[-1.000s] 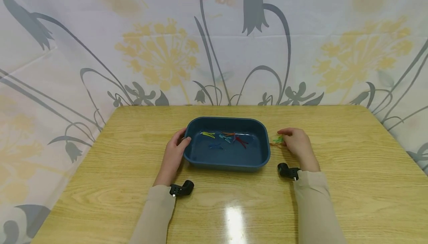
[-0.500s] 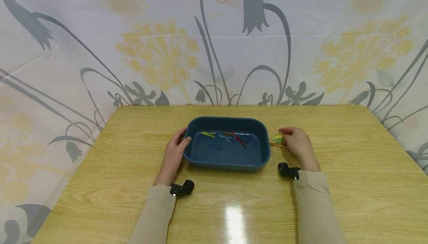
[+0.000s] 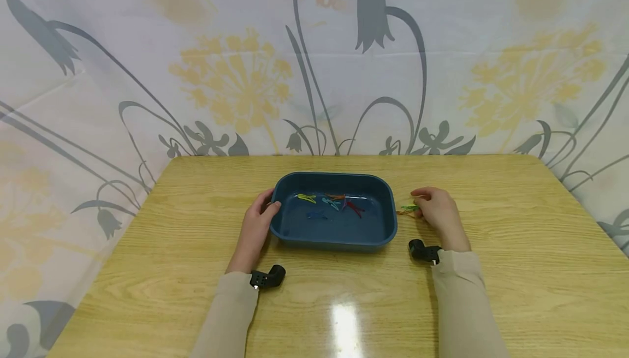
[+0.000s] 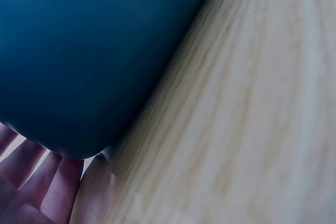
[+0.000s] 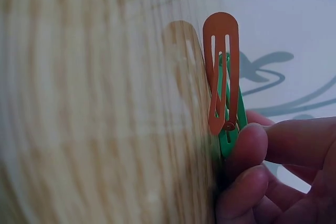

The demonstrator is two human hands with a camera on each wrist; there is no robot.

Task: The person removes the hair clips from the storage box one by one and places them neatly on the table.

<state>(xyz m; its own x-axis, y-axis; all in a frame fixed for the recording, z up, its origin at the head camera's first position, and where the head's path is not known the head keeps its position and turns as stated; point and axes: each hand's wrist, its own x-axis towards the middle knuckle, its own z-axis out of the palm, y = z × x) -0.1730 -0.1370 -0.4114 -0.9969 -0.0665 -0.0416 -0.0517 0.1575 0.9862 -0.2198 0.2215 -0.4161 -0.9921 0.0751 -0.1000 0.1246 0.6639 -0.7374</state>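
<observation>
My left hand [image 3: 257, 219] grips the left end of a dark blue plastic tub [image 3: 331, 244], thumb over the rim and fingers against the outside wall. The left wrist view shows fingers [image 4: 58, 187] against the tub's wall [image 4: 105, 51]. My right hand [image 3: 436, 210] is low over the table, beside the tub's right end. Its fingertips pinch the end of a green snap hair clip [image 5: 229, 148], with an orange hair clip [image 5: 220, 23] overlapping it. Some yellow shows by these clips in the head view, mostly hidden by the fingers.
Inside the tub lie several hair clips: a yellow one [image 3: 307, 198], a light blue one [image 3: 331, 203], a dark blue one [image 3: 316, 215], a red one [image 3: 355, 208] and an orange one [image 3: 336, 196]. A flower-patterned cloth [image 3: 324, 74] hangs behind the wooden table [image 3: 295, 314].
A yellow piece stood out at my right fingertips half a second ago and now lies lower, close to the green clip. The left hand and the tub have stayed put.
</observation>
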